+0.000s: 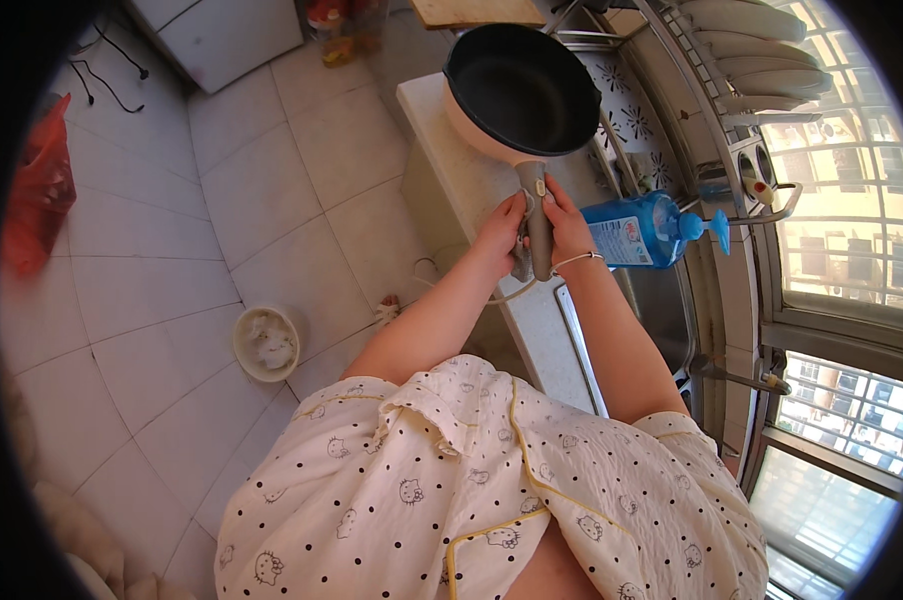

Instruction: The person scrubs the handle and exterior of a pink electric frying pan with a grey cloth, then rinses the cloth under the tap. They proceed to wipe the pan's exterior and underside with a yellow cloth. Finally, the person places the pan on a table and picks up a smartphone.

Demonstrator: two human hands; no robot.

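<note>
A deep frying pan (526,94) with a black inside and a pale pink outside is held over the counter, its grey handle (540,225) pointing toward me. My right hand (566,217) grips the handle from the right, thumb near its light button. On the handle's left side, my left hand (505,225) holds a crumpled grey cloth (523,261) against it. The fingers of both hands are partly hidden behind the handle. Just right of my right hand is a blue pump bottle (631,231) of liquid soap.
The pale countertop (489,187) runs beside a metal sink (650,315) with a faucet (744,379). Plates (759,52) stand in a rack by the window. A wooden board (478,11) lies beyond the pan. On the tiled floor are a waste bin (266,345) and a red plastic bag (43,195).
</note>
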